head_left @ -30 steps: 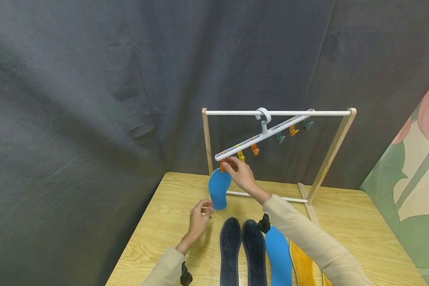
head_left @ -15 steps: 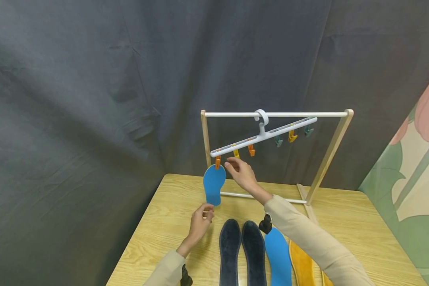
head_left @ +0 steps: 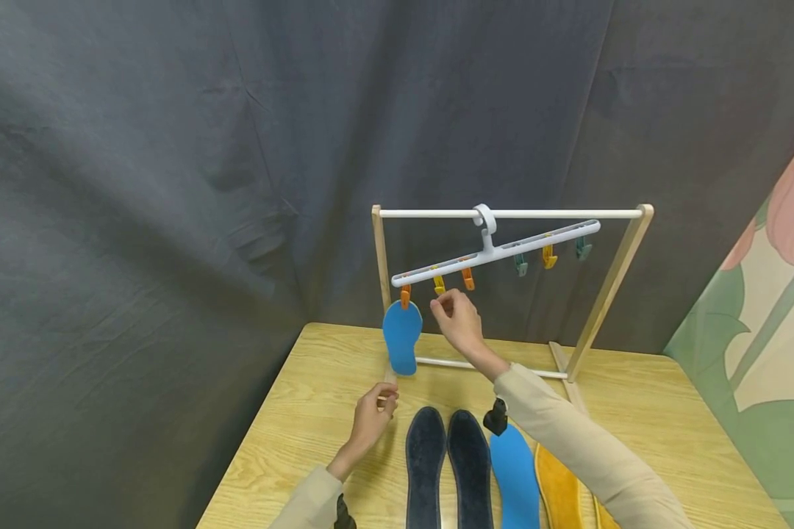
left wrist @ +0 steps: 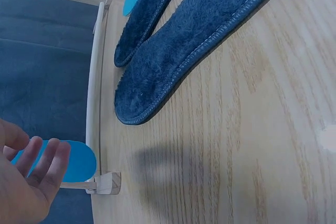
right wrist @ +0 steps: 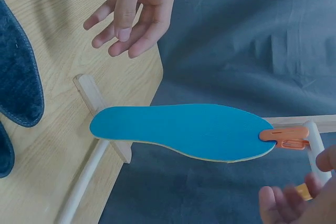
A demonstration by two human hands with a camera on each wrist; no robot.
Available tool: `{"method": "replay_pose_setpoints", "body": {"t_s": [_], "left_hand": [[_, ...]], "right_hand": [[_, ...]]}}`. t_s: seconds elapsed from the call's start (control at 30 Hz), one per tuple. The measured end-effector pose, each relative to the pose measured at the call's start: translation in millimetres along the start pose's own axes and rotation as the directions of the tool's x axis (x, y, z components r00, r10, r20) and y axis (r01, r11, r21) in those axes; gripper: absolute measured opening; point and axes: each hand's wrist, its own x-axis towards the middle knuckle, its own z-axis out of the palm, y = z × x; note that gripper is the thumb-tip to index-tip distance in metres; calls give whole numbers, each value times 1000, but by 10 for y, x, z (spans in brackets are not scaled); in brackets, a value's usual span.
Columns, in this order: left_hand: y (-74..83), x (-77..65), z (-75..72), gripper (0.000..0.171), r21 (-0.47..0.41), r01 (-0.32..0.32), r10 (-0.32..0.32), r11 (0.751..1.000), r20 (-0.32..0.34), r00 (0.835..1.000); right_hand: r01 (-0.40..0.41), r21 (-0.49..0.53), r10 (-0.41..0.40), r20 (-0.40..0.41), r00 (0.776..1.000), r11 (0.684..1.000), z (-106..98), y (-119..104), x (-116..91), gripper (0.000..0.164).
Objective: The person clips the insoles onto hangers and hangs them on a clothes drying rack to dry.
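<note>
A blue insole [head_left: 402,338] hangs heel down from the orange clip [head_left: 405,296] at the left end of a white clip hanger [head_left: 503,252]. The right wrist view shows that clip biting the insole's wide end. My right hand [head_left: 459,321] is just right of the insole, fingertips right below a yellow clip [head_left: 440,283]; thumb and fingers are apart in the right wrist view [right wrist: 294,203]. Lower down, my left hand [head_left: 373,415] hovers below the insole's heel, its fingers loosely bent and holding nothing.
The hanger's hook sits on the white bar [head_left: 569,214] of a wooden rack [head_left: 609,294]. More orange, yellow and green clips [head_left: 521,266] line it. Two dark fleecy insoles [head_left: 426,470], a blue insole [head_left: 517,477] and orange ones [head_left: 561,488] lie on the wooden table [head_left: 291,411].
My right hand has come off the orange clip and moved right to the yellow clip. My left hand has dropped slightly away from the insole. The hanger has swung and its left end sits higher.
</note>
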Motion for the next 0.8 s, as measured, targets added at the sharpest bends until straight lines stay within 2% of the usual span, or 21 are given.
{"method": "replay_pose_setpoints", "body": {"t_s": [0.1, 0.2, 0.37, 0.53, 0.8], "left_hand": [[-20, -13, -4, 19, 8, 7, -7, 1000, 6, 1000], [-33, -23, -5, 19, 12, 15, -15, 1000, 12, 1000], [-55, -36, -3, 18, 3, 9, -9, 1000, 25, 1000], [-93, -58, 8, 17, 43, -7, 6, 999, 35, 999], [-174, -132, 29, 16, 101, -31, 25, 994, 62, 998]], "right_hand": [[-32, -12, 32, -1, 999, 999, 11, 0, 17, 24], [-56, -8, 56, 22, 998, 998, 13, -3, 37, 35], [-43, -31, 45, 85, 995, 999, 7, -6, 92, 53], [-42, -30, 46, 144, 988, 999, 2, -29, 128, 55], [-40, -43, 45, 148, 988, 998, 44, -37, 129, 54]]}}
